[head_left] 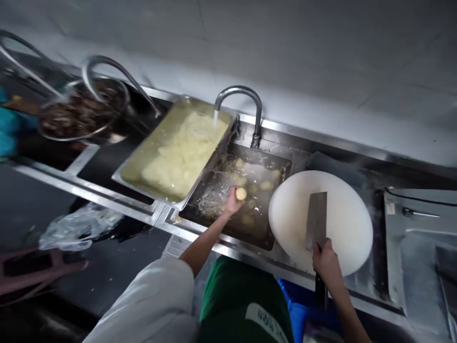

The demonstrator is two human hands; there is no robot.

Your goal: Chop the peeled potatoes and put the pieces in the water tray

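My left hand (pixel 233 202) holds a peeled potato (pixel 241 193) over the water-filled sink (pixel 282 164), where several more potatoes (pixel 265 185) lie under water. My right hand (pixel 325 263) grips the handle of a cleaver (pixel 316 220), whose blade lies flat on a round white cutting board (pixel 350 224) at the sink's right edge. A tap (pixel 243 102) runs water into a steel tray (pixel 124 174) of cut potato pieces (pixel 178 155) propped on the sink's left rim.
A metal bowl (pixel 82 114) with dark contents sits in the far-left basin under a second tap (pixel 114 71). A crumpled plastic bag (pixel 76 228) lies on the dark floor at left. Steel trays (pixel 417 238) stand at right. A blue crate (pixel 296 309) sits below the counter.
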